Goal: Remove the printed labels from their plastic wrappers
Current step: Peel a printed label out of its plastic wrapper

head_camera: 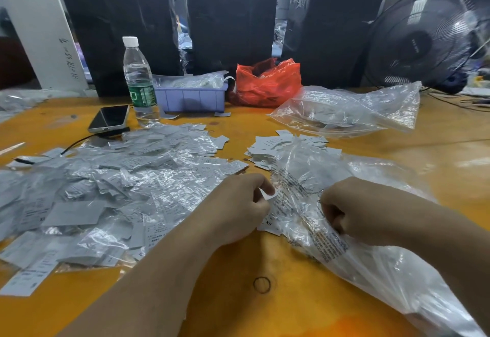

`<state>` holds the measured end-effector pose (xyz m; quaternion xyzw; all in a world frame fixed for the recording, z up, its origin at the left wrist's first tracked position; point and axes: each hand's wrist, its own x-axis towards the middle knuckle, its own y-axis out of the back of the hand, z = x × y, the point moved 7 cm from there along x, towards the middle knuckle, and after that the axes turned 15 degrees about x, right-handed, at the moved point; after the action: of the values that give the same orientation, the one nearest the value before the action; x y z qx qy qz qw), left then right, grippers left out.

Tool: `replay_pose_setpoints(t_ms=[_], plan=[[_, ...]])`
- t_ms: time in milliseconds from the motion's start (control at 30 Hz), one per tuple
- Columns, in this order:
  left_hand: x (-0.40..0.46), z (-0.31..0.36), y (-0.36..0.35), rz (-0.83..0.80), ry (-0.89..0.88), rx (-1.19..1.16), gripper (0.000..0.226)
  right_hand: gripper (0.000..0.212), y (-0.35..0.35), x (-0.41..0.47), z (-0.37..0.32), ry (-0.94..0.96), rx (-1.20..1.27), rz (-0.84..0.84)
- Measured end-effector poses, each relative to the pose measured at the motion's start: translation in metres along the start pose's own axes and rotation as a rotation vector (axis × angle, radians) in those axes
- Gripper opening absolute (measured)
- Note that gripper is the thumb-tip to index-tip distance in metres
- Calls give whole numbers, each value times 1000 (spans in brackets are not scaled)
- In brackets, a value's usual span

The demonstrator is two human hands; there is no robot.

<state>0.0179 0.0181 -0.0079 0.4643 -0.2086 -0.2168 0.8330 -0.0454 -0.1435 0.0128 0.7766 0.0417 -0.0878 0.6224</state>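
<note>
A small white printed label (269, 195) sits pinched between thumb and fingers of the left hand (238, 208), low over the orange tabletop (233, 297), just beside a crinkled clear plastic wrapper (297, 204) with dark print, which the right hand (342, 210) grips in curled fingers. The hands are close but apart. Loose labels (267, 148) lie heaped just beyond the wrapper, and a wide drift of wrapped labels (114, 190) covers the tabletop's left side. Farther back stand a water bottle (138, 79), a phone (109, 118), a lilac bin (192, 98), a red bag (266, 83) and a fan (424, 42).
</note>
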Motion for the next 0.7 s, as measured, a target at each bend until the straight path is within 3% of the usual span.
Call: replay_pose_setpoints(t_ms=[167, 400, 600, 700], plan=[[-1, 0, 0, -1, -3, -3, 19, 33, 17, -8, 2, 56, 16, 59], [-1, 3, 0, -8, -6, 3, 21, 29, 15, -18, -4, -33, -225, 10], [-2, 5, 0, -19, -17, -11, 25, 46, 15, -12, 2, -99, -181, -16], [-2, 5, -2, -21, -20, -6, 26, 40, 9, -12, 5, -86, -155, -60]])
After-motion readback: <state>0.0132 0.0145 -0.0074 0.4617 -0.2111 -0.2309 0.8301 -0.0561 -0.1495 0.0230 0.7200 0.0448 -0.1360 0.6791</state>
